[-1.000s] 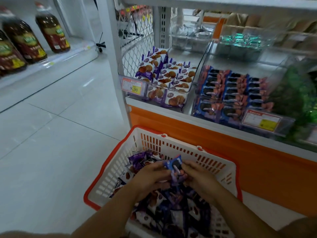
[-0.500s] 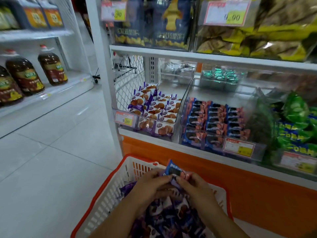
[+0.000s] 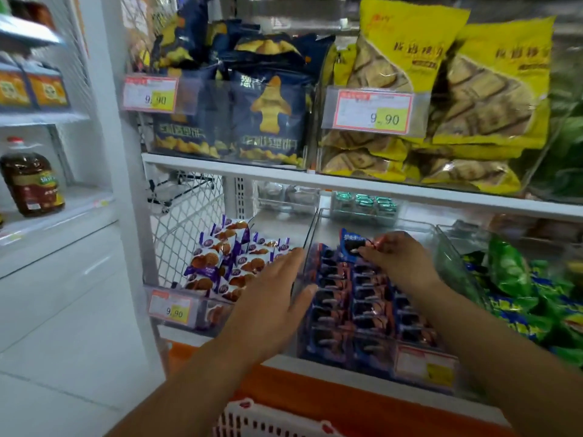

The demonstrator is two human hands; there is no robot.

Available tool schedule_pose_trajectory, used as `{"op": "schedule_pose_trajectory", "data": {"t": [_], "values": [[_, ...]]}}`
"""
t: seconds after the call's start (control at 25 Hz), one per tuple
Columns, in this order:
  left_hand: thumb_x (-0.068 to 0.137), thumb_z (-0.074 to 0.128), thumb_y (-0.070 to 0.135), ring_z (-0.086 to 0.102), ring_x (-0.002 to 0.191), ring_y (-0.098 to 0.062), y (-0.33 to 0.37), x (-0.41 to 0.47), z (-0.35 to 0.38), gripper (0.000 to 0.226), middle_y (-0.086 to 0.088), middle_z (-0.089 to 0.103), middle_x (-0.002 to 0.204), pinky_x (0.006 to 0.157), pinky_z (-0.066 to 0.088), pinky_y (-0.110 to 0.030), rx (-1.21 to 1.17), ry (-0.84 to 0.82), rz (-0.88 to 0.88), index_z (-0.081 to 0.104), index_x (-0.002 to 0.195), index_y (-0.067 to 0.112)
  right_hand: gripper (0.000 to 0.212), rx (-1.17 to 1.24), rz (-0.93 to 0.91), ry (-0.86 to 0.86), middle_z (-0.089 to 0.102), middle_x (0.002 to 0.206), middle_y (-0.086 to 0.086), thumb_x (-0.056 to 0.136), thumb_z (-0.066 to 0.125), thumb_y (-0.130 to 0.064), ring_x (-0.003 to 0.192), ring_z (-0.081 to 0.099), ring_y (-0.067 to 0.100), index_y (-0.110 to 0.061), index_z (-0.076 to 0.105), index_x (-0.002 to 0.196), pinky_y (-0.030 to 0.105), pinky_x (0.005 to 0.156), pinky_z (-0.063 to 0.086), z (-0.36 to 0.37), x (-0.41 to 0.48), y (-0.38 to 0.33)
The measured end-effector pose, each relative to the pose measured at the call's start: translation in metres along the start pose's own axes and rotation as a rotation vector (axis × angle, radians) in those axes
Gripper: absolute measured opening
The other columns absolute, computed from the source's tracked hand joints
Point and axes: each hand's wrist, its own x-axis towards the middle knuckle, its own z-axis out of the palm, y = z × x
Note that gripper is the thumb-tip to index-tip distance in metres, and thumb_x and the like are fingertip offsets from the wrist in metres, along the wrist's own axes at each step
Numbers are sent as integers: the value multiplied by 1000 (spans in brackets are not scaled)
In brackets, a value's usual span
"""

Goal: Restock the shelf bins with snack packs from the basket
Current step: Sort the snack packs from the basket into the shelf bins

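Lower shelf (image 3: 277,361), clear middle bin (image 3: 410,223).

- The right hand (image 3: 394,260) reaches deep into the bin. Its fingertips pinch one blue pack (image 3: 351,244) by the right end.
- The pack stands nearly upright, tipped a little, just above the back end of the rows of blue packs (image 3: 362,298). We cannot tell whether its lower edge touches them.
- We judge it is held by one end so that it can drop edge-first into the free space behind the rows. That way it would stand like the others.
- The left hand (image 3: 274,298) holds nothing. Its fingers are straight and lie along the bin's left wall, with the thumb over onto the bin side.
- We judge this hand steadies the bin or simply braces the reach. The blur hides whether there is firm contact.
- The basket (image 3: 252,417) sits low at the bottom edge of the view, below the shelf. Only its white lattice and red rim show.

How the pack looks:
- It is small and flat, in a glossy blue wrapper.
- The wrapper has white lettering, a dark round biscuit printed on the face, and a pinkish patch near the pinched end.
- It matches the rows under it, so we take this for the right bin.
- The purple packs (image 3: 227,260) fill the next bin to the left, and green bags (image 3: 511,279) lie to the right.
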Motion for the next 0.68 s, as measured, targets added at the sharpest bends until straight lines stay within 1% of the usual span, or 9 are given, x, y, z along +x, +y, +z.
{"op": "schedule_pose_trajectory", "data": {"t": [0.04,0.12,0.2,0.28,0.36,0.44,0.56,0.64,0.68], "values": [[98,26,56,9,146,-3,-9,8,8,64,15,9,161,120,10,-27,48,-18,18,4,154,35,30,-75,10,15,56,71,2,82,75,-29,73,54,20,-7,55,85,27,55,36,6,26,8],[97,15,63,4,143,3,-23,17,22,64,17,7,161,122,11,-34,118,5,60,2,154,37,33,-137,24,27,50,66,4,83,75,-27,71,50,22,-11,47,71,26,52,34,20,65,19],[94,12,61,8,140,8,-33,24,30,64,19,15,159,121,14,-36,139,76,112,11,153,36,32,-198,42,16,53,67,7,83,74,-28,74,52,23,-10,51,69,25,50,34,34,96,27],[95,20,55,20,139,3,-37,28,34,61,15,28,156,118,20,-33,123,147,154,25,152,33,30,-263,62,-16,63,81,9,82,75,-31,79,55,20,-3,65,87,24,50,36,47,117,31],[94,22,54,25,137,1,-38,29,35,60,16,31,154,114,17,-28,124,169,156,29,150,33,40,-248,72,-61,62,97,8,80,78,-29,84,55,18,-4,65,108,22,62,41,61,128,35],[93,21,55,26,137,2,-38,28,35,61,19,28,155,112,14,-24,122,159,144,27,151,35,45,-242,86,-55,63,102,11,78,80,-27,85,56,19,-1,64,111,24,70,43,72,131,40],[94,19,58,24,139,1,-38,28,33,62,18,25,156,113,15,-24,111,134,138,23,152,36,42,-213,119,-11,67,100,15,77,80,-29,84,59,22,0,64,102,28,70,47,80,126,50],[91,15,64,14,142,3,-36,25,30,66,20,17,158,117,12,-28,102,87,136,14,152,39,52,-259,140,-31,61,104,10,78,79,-35,97,59,25,-2,58,112,32,79,48,73,114,47],[90,12,67,8,141,6,-36,22,28,68,21,13,158,118,10,-29,91,68,120,9,152,41,58,-275,129,-50,58,111,9,79,77,-37,103,58,26,-4,54,120,32,81,47,68,107,43]]}}
